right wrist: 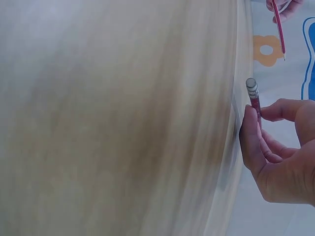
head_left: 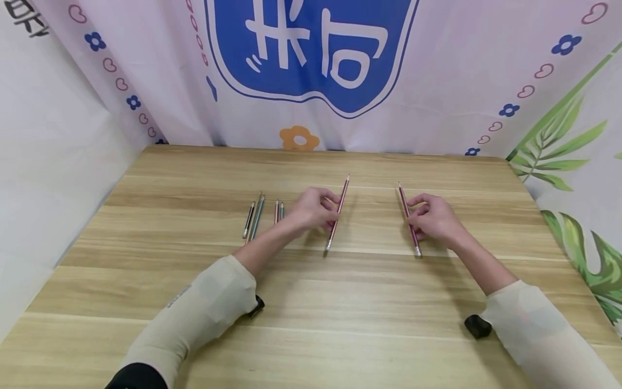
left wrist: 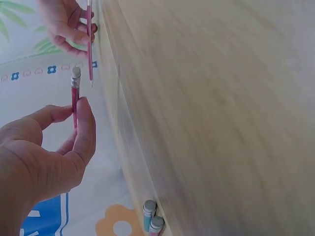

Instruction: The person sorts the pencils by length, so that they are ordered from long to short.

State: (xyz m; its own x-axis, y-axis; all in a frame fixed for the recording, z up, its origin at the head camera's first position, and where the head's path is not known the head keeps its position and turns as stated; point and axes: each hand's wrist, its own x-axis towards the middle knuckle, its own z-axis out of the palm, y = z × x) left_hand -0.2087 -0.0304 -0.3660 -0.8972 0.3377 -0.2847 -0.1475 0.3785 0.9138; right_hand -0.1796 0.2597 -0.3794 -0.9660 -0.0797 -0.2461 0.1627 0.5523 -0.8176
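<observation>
My left hand (head_left: 315, 209) pinches a red pencil (head_left: 343, 195) between thumb and fingers, its point facing the back of the table. Across a gap to the right, my right hand (head_left: 434, 219) pinches another red pencil (head_left: 403, 198), also pointing away from me. The two pencils lean toward each other at their far ends. In the left wrist view, the silver ferrule and eraser of the left pencil (left wrist: 76, 81) stick out above the fingertips. Likewise, the right wrist view shows the eraser end of the right pencil (right wrist: 252, 89) above thumb and finger.
Left of my left hand lie a black pencil (head_left: 249, 219), a teal pencil (head_left: 258, 216) and several others, partly hidden by my forearm. All rest on the wooden table (head_left: 340, 313). A printed curtain (head_left: 437, 108) hangs along the back edge.
</observation>
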